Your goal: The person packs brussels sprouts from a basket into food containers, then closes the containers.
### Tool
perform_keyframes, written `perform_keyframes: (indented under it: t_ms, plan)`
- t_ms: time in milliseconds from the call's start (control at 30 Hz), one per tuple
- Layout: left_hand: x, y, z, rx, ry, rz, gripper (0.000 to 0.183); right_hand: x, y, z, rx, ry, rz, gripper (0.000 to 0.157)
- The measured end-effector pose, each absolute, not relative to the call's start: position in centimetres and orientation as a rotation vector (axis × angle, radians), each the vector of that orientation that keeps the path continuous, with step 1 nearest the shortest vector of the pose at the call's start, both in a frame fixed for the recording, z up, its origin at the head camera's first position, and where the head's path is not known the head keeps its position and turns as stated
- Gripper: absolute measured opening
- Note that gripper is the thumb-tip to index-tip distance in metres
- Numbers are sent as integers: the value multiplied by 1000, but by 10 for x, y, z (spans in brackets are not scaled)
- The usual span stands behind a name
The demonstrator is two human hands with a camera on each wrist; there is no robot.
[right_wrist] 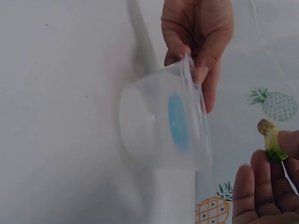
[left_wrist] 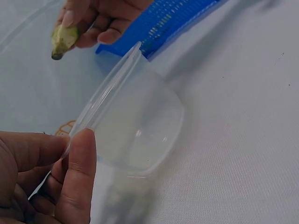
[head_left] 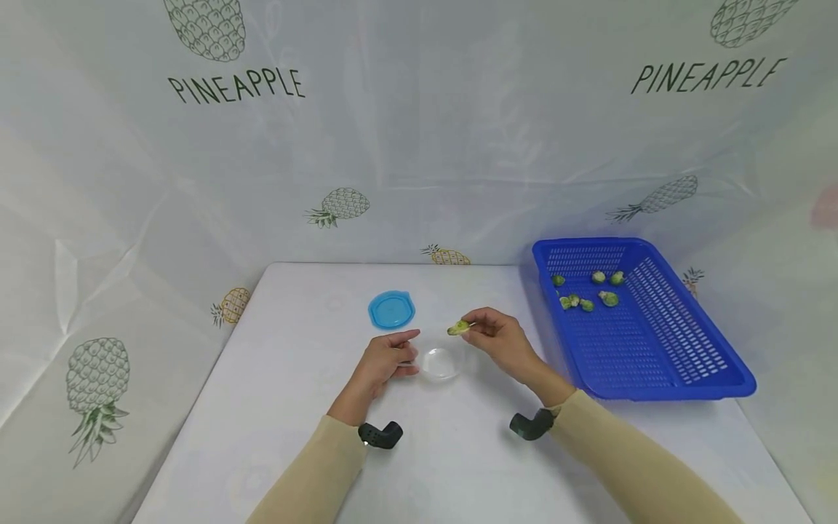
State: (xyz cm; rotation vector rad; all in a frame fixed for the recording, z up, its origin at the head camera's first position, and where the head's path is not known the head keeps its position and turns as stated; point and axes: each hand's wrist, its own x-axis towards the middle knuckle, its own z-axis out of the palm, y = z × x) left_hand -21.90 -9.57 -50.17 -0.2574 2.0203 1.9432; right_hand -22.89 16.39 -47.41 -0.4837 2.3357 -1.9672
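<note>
A clear plastic tub [head_left: 440, 363] stands on the white table between the hands. At its left side, my left hand [head_left: 386, 359] pinches the rim between thumb and finger, as the left wrist view shows. My right hand [head_left: 503, 340] holds a Brussels sprout [head_left: 458, 328] between thumb and fingertips, above the tub's right side and apart from it. In the right wrist view the sprout [right_wrist: 273, 142] shows a pale body with a brownish stem end. I see nothing inside the tub [left_wrist: 140, 121].
A blue lid [head_left: 391, 310] lies on the table [head_left: 314, 349] behind the left hand. At the right, a blue plastic basket [head_left: 661, 391] holds several Brussels sprouts [head_left: 608, 298] near its far left part. A pineapple-print sheet [head_left: 445, 145] hangs behind the table.
</note>
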Motion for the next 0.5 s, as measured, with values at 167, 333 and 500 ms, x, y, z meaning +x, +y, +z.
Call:
perform_keyframes:
  t_ms: [167,333,500]
  plan:
    - [-220,-96,-502,-259,2017,1940,45,-232,157,-480,-504,2413,-1903,27]
    - [-221,-97,-503,-261,2001,1949,45,-235,153,-483,-524,2429,-1871,27]
    - [-221,-97,-504,-252,1998,1954,45,-237,149,-487,-533,2445,-1843,26]
